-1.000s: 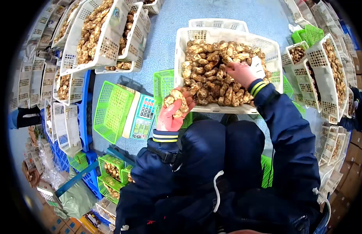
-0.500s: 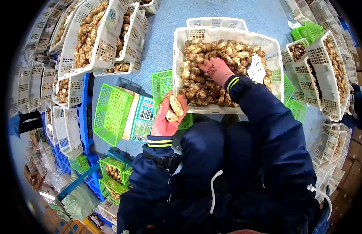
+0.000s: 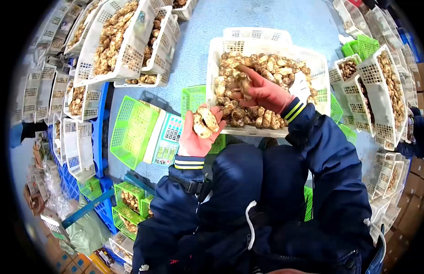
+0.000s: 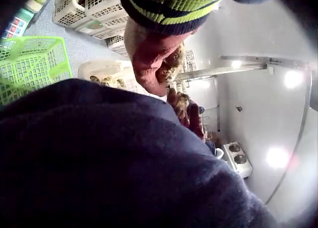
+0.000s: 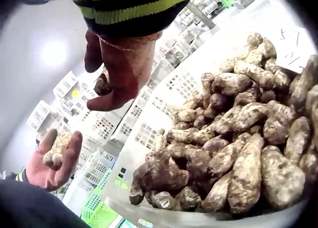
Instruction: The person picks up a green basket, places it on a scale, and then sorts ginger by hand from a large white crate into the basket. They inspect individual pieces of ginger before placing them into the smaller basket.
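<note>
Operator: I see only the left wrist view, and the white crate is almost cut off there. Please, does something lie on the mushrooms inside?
Observer: Yes, a paper slip with handwriting, toward the right side of the white crate, on the mushrooms.
Operator: Thank you. And where is the right hand, please?
Observer: The right hand is above that crate, holding one mushroom.
Operator: Is there another crate directly behind it?
Observer: Yes, a second white crate, partly hidden by the first.

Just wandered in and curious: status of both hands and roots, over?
Left hand holding knobbly roots. Right hand gripping another root above crate. Paper slip on heap; nothing seen between hands.
</note>
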The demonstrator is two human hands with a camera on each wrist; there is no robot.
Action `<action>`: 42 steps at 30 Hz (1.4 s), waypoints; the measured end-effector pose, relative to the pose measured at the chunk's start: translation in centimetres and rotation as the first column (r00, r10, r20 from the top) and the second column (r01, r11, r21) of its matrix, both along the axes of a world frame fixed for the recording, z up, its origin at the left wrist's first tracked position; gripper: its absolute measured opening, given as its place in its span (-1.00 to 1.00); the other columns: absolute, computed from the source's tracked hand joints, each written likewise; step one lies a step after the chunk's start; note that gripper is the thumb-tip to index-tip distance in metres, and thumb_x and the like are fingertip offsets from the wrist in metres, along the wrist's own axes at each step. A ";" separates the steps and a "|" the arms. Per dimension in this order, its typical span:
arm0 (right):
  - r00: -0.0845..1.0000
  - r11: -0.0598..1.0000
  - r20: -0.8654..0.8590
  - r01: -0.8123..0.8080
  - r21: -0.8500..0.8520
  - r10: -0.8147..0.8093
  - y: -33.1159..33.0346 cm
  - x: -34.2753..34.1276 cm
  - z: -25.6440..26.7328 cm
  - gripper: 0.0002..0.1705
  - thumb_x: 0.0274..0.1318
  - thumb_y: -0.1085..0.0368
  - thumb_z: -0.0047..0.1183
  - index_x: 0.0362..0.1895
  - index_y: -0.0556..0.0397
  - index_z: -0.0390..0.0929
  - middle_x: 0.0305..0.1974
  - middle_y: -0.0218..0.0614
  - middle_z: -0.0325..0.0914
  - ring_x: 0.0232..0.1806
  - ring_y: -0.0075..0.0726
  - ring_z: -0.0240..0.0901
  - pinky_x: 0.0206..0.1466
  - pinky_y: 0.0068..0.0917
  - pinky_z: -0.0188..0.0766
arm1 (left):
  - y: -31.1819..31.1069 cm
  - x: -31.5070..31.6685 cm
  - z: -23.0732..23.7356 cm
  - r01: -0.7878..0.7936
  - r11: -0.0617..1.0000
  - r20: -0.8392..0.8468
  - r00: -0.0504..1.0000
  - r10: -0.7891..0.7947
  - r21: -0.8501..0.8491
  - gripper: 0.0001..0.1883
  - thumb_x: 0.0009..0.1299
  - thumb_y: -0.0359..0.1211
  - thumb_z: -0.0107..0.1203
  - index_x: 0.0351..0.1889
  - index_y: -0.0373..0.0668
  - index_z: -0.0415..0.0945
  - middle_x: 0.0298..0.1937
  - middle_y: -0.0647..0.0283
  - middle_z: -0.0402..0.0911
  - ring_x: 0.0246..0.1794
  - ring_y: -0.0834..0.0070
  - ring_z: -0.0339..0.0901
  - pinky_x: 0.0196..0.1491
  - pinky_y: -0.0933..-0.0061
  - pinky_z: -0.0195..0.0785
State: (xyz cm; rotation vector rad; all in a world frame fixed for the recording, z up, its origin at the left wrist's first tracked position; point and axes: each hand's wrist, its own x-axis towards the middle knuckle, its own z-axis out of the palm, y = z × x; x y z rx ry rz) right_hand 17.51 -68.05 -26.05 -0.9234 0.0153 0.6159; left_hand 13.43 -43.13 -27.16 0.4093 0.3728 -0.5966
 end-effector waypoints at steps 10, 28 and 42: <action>0.789 0.690 0.430 0.011 -0.724 0.439 7.6 -2.0 4.0 -0.21 -0.09 0.25 0.13 0.27 -0.03 0.07 -0.27 -0.25 0.47 -0.24 -0.47 0.37 -0.12 -0.54 0.33 | -0.8 -1.4 -0.7 -0.024 1.000 -0.057 0.998 0.024 -0.009 -0.43 0.34 0.10 -0.25 0.13 -0.10 0.24 0.12 0.13 0.34 0.09 0.23 0.32 0.11 0.01 0.20; 0.773 -0.209 0.351 0.520 -0.828 0.528 -0.5 5.0 -4.2 -0.68 -0.06 0.29 0.00 -0.12 -0.04 0.43 -0.21 -0.22 0.44 -0.11 -0.20 0.38 -0.09 -0.32 0.32 | 7.9 -4.3 -16.4 0.033 0.783 -0.358 0.901 0.246 0.621 -0.13 0.18 0.17 -0.03 0.33 -0.03 -0.12 0.31 0.12 0.01 0.32 0.24 -0.08 0.23 0.05 -0.14; 0.843 0.485 0.148 -0.146 -0.862 0.517 1.1 2.3 -0.6 -0.52 -0.07 0.11 0.08 0.00 -0.05 0.44 -0.15 -0.24 0.52 -0.12 -0.28 0.43 -0.03 -0.44 0.32 | -0.9 0.1 -4.4 0.209 0.978 0.089 0.974 -0.210 0.024 -0.31 0.32 -0.16 -0.02 0.32 -0.05 -0.13 0.29 0.01 -0.01 0.23 0.07 0.09 0.19 -0.04 0.05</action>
